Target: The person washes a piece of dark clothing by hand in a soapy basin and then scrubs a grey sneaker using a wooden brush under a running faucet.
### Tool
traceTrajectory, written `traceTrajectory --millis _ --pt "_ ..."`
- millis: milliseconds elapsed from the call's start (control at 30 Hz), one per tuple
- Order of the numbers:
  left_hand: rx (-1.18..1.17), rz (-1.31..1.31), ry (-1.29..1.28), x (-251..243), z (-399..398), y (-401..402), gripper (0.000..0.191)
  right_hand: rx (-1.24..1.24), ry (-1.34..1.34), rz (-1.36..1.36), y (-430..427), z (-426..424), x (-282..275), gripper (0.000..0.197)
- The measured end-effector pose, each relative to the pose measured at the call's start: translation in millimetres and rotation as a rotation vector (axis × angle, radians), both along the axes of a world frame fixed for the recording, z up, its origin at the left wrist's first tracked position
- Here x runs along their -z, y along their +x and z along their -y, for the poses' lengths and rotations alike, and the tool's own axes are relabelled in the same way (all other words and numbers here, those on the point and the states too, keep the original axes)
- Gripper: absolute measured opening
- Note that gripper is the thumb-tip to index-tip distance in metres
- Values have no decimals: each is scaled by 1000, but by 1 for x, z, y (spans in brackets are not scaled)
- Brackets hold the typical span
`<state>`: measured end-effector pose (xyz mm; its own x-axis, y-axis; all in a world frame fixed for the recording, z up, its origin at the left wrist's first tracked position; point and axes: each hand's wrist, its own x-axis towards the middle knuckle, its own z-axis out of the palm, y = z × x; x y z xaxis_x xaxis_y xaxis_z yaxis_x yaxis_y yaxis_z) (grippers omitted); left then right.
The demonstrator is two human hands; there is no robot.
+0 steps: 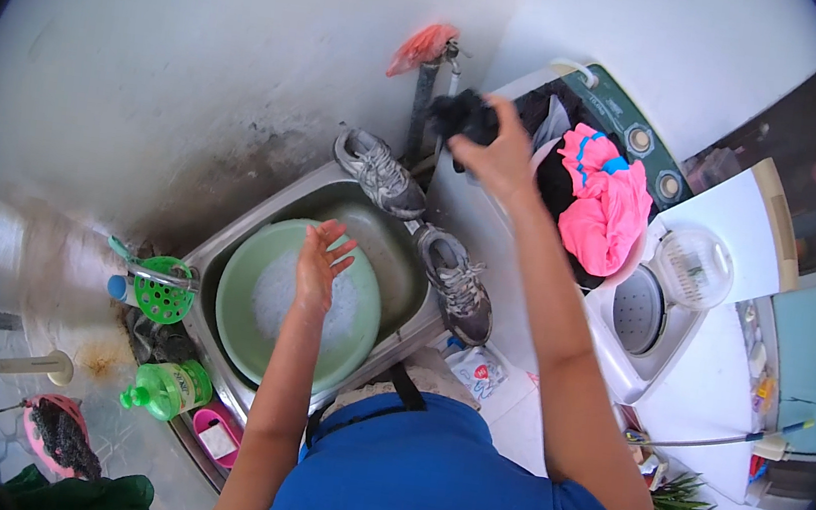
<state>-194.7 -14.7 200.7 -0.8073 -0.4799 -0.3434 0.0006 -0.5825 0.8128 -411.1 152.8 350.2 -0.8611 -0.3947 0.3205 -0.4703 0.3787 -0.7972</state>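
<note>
In my right hand [499, 152] is a bunched black cloth [461, 116], blurred, held up beside the washing machine [610, 108]. My left hand [322, 264] is over a pale green basin [237, 296], its fingers apart and nothing in it. White suds [272, 289] float in the basin, which sits inside a metal sink [392, 261]. One grey sneaker [383, 177] lies across the sink's far corner; a second grey sneaker [456, 287] is at its right rim. Pink fabric [605, 217] is heaped with dark clothes on the washing machine.
Left of the sink are a faucet [164, 276], a green perforated holder [161, 302], a green bottle [173, 391] and a pink soap dish [223, 423]. A red plastic bag [422, 49] hangs by a tap at the wall. The machine's spin tub [637, 311] has its lid raised.
</note>
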Motion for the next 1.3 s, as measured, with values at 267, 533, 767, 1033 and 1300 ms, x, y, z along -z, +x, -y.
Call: traceTrajectory --millis 267,533,767,1033,1300 --pt "23 86 11 11 -3 0 50 239 645 -389 -137 -80 -59 57" --pt "-20 158 32 24 -2 0 44 48 1188 -158 -219 -109 35 63" --pt "-52 189 27 36 6 10 36 177 1064 -293 -168 -77 -8 36" --pt "-63 353 -23 62 17 39 34 -497 1064 -332 -15 -2 15 29" --pt "-72 553 -74 93 33 108 29 -641 1255 -177 32 -7 170 40"
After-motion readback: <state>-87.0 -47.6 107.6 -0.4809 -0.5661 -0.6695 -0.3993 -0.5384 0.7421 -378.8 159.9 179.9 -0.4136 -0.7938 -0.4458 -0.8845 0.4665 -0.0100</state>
